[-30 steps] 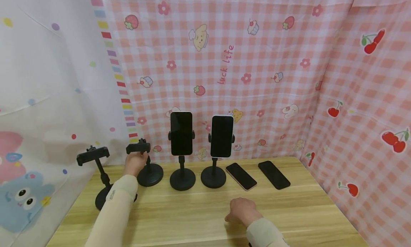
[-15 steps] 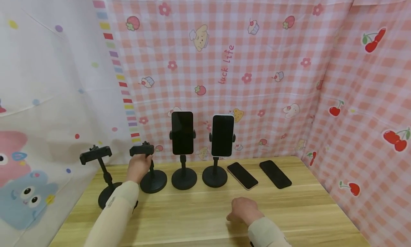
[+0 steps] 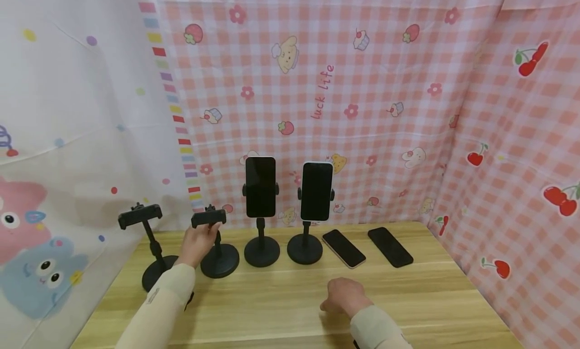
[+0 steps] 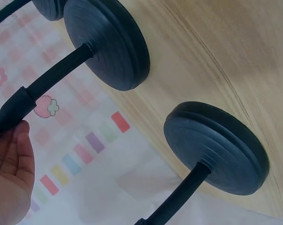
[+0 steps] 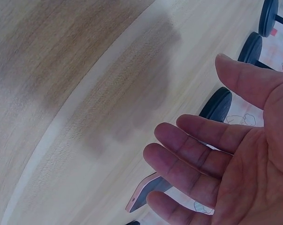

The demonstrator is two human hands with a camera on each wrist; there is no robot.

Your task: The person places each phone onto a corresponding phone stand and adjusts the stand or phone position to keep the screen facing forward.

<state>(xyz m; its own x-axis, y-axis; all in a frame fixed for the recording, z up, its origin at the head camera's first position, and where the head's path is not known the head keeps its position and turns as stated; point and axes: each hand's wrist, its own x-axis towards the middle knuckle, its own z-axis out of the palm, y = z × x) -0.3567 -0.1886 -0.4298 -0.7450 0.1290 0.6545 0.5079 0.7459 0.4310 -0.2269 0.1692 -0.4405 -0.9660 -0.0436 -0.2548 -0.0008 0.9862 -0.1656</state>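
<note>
My left hand (image 3: 197, 242) grips the upper stem of a black phone stand (image 3: 219, 261), just below its clamp, which carries no phone. In the left wrist view, fingers (image 4: 21, 147) curl at the thick collar of that stem. The stand's round base is down on the table or very close to it; I cannot tell which. Left of it is another black phone stand (image 3: 156, 248) with a bare clamp. My right hand (image 3: 346, 296) hovers low over the table's front, holding nothing; in the right wrist view its fingers (image 5: 188, 171) are loosely bent and spread.
To the right, two more stands hold upright phones, a dark-screened phone (image 3: 261, 188) and a white-edged phone (image 3: 316, 192). A pink-edged phone (image 3: 344, 248) and a black phone (image 3: 390, 247) lie flat on the wooden table (image 3: 267, 308). Patterned cloth (image 3: 362, 87) hangs behind and at both sides.
The gripped stand has come nearer to me and slightly rightward along with my left hand. My right hand stays where it was. The whole view has shifted a little.
</note>
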